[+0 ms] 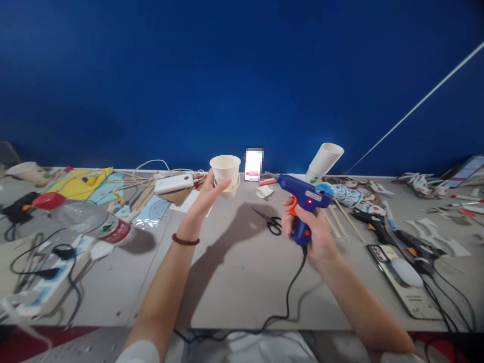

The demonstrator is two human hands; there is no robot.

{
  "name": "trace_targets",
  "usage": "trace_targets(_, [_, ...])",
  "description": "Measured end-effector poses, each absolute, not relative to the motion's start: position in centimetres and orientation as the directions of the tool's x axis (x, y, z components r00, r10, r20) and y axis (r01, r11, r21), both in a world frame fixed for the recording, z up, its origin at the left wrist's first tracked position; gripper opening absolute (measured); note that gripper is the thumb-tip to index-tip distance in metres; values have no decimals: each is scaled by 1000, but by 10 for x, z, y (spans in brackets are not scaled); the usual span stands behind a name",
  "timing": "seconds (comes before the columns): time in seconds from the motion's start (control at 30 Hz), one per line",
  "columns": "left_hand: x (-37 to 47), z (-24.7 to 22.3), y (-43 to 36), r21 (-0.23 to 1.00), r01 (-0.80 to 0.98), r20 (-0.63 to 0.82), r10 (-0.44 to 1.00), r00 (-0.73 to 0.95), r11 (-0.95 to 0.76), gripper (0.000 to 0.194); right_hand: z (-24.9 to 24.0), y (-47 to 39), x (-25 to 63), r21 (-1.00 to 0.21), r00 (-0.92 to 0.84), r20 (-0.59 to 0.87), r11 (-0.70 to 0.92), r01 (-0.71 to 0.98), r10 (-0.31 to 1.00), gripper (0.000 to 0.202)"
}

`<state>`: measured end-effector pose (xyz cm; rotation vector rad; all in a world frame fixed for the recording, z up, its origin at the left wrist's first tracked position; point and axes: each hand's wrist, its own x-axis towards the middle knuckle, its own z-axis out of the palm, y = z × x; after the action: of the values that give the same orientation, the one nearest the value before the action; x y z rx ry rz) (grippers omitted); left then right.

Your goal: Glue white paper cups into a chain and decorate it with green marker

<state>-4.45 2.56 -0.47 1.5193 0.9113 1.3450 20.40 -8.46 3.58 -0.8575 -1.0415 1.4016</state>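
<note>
Blue wall [242, 75] backs a glue gun [298, 189], label [313, 195] seemingly illegible.

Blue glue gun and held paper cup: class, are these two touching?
Apart. The head view shows the blue glue gun right of the held paper cup, with the lit screen visible between them.

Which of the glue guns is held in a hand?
The blue glue gun in the right hand. The others are black: one glue gun at far left, two glue guns at right, all lying on the table.
</note>
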Motion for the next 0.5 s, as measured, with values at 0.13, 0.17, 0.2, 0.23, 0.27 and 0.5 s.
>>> trace_targets(0.13, [-50,-2,27,936,-97,348,929,129,-337,60,57,-78,209,-958,-135,150,111,-263,979,19])
trace_targets(0.17, [-50,-1,27,935,-104,351,929,121,-339,61,61,-77,211,-962,-164,158,115,-248,974,19])
trace_targets(0.2, [-50,-1,27,933,-110,354,929,111,-343,61,64,-77,213,-967,-191,160,114,-230,969,18])
trace_targets(0.23, [-50,-1,27,931,-114,359,927,104,-348,61,66,-77,214,-971,-211,159,114,-211,965,18])
trace_targets(0.27, [-49,-1,26,928,-116,367,925,100,-355,60,68,-77,216,-974,-212,158,116,-195,964,17])
trace_targets(0.5, [-42,-3,25,872,-122,488,862,138,-474,62,61,-79,221,-996,-185,75,64,-67,980,21])
